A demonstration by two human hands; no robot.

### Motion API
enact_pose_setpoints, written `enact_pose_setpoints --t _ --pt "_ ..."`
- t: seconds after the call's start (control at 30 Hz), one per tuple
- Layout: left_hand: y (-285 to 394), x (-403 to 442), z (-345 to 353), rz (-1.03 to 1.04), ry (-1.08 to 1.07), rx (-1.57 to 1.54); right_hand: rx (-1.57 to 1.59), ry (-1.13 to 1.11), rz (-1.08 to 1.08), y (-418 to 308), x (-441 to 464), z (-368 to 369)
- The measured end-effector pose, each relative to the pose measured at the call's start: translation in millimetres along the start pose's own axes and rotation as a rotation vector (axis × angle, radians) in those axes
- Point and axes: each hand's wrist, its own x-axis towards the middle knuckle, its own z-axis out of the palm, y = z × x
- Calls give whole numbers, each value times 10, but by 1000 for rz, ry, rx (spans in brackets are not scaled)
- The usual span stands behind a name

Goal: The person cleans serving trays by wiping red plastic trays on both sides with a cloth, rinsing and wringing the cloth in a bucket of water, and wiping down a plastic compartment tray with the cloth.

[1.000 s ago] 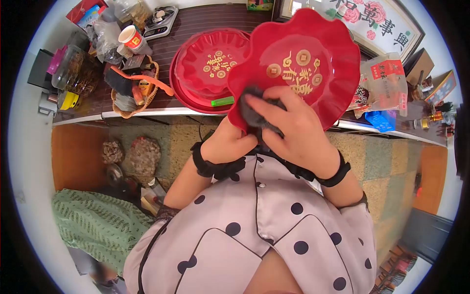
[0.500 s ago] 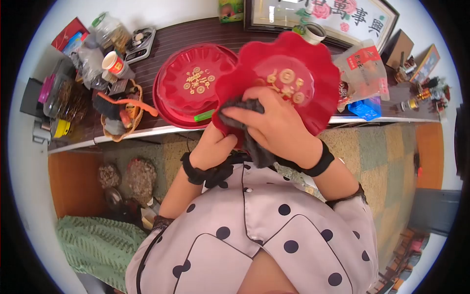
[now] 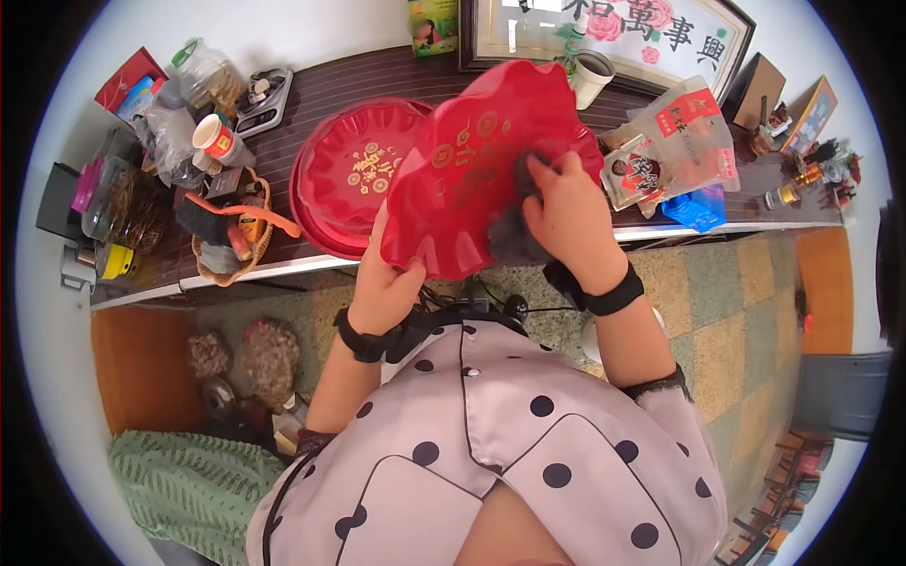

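A red scalloped plate [image 3: 439, 203] with gold lettering is held up, tilted, above the front edge of the counter. My left hand [image 3: 384, 288] grips its lower left rim, thumb on the front face and the other fingers mostly hidden behind. A dark grey cloth [image 3: 517, 234] is bunched in my right hand [image 3: 573, 222], pressed against the right part of the plate's face. Behind and to the left, another red scalloped plate [image 3: 344, 179] with gold lettering rests on a larger round red tray [image 3: 319, 236], partly covered by the held plate.
To the left stand a wicker basket [image 3: 260, 255] of small items, a paper cup [image 3: 215, 138], a scale [image 3: 269, 108] and a jar [image 3: 132, 212]. On the right are a plastic food bag [image 3: 694, 141], a blue packet [image 3: 698, 209] and a white cup [image 3: 592, 77]. A framed picture [image 3: 661, 42] leans behind.
The held plate has shifted left and tipped more upright. My right hand with the cloth has moved from the plate's left side to its right side.
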Motion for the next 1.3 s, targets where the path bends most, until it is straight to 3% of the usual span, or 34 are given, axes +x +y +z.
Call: enact_pose_setpoints --t 0.07,0.23,0.33,0.4,0.53,0.63,0.73,0.9,0.97,1.1,1.2,1.3 --pt "45 3 21 26 43 -1 44 -173 -15 -104 -75 -20" --pt "22 32 64 134 101 44 228 -226 -195 -387 -211 6" --pt "-30 21 25 129 14 197 354 -293 -275 -560 -281 4" --pt "-19 4 9 -23 5 -282 392 -272 -279 -596 -298 33" --pt "44 16 127 37 23 -228 479 -256 -323 -587 -279 42" --pt "-119 -8 158 80 5 -2 553 -234 -336 -626 -229 9" --pt "-132 3 148 39 -32 -201 618 -200 -324 -670 -247 24" --pt "-71 -36 162 -14 16 -229 586 -301 -371 -555 -276 40" --pt "-14 -55 219 -83 80 -417 665 -341 -273 -480 -270 17" --pt "-1 -83 227 -3 189 -441 551 -266 -118 -280 -313 27" --pt "-26 -90 222 -37 268 -495 344 -226 -122 -112 -319 -20" --pt "16 -91 239 -47 254 -548 334 -176 -65 46 -237 -110"
